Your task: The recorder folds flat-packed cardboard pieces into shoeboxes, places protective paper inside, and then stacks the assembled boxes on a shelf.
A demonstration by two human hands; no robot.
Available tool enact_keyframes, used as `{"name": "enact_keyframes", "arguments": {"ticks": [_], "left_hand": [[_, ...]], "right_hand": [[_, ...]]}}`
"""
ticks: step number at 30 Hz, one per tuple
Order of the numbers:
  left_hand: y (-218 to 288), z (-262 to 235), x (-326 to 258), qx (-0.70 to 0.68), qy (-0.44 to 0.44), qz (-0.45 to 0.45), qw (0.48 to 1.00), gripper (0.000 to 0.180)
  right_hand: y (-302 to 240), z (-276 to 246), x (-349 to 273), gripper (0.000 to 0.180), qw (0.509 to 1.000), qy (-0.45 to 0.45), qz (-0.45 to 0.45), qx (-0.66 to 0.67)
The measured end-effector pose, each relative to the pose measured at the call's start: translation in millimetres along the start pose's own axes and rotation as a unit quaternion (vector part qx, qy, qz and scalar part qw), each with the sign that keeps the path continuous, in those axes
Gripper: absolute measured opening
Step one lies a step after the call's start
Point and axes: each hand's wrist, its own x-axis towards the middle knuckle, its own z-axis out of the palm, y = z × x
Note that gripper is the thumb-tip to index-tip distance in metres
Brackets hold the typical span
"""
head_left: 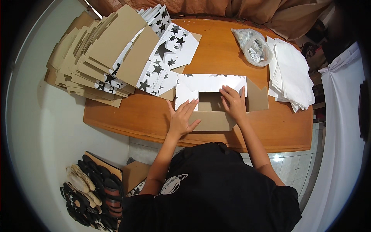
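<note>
A partly folded cardboard box (210,120) lies at the table's near edge in front of me. Its outside is plain brown, and white flaps with black stars fold over its far and left sides. The middle stands uncovered and shows a dark inside, while a brown flap (257,96) sticks out on the right. My left hand (182,119) rests on the white left flap with its fingers spread. Over the right part of the opening, my right hand (234,103) touches the box with its fingers stretched apart. Part of the right wall is hidden under it.
Left on the wooden table (216,46) is a large pile of flat cardboard pieces (112,42), with star-printed sheets (170,50) beside it. Far right are a clear plastic bag (253,48) of small silvery things and a stack of white sheets (291,73). Footwear (92,189) stands lower left.
</note>
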Motion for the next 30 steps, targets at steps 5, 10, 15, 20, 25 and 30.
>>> {"name": "enact_keyframes", "arguments": {"ticks": [5, 10, 15, 20, 25, 30], "left_hand": [[5.6, 3.0, 2.6, -0.014, -0.041, -0.074, 0.996, 0.057], [9.9, 15.0, -2.9, 0.068, -0.043, -0.063, 0.995, 0.054], [14.1, 14.5, 0.1, 0.055, -0.038, -0.073, 0.995, 0.052], [24.6, 9.5, 13.5, 0.027, -0.013, -0.083, 0.996, 0.046], [28.9, 25.8, 50.7, -0.049, -0.046, 0.008, 0.998, 0.048], [31.3, 45.6, 83.6, -0.019, -0.147, 0.115, 0.982, 0.057]], "right_hand": [[-6.5, -11.3, 2.6, 0.017, 1.000, -0.003, -0.023, 0.003], [-4.5, -5.5, 5.4, 0.021, 0.996, -0.062, 0.027, -0.061], [2.2, -0.9, 1.2, 0.020, 0.999, -0.008, 0.026, -0.022], [-5.2, -39.1, -9.8, 0.014, 1.000, -0.002, 0.003, -0.031], [-15.4, -83.3, -33.2, 0.045, 0.973, 0.164, 0.146, -0.068], [-5.4, -73.0, -55.8, 0.062, 0.946, 0.205, 0.228, 0.107]]}}
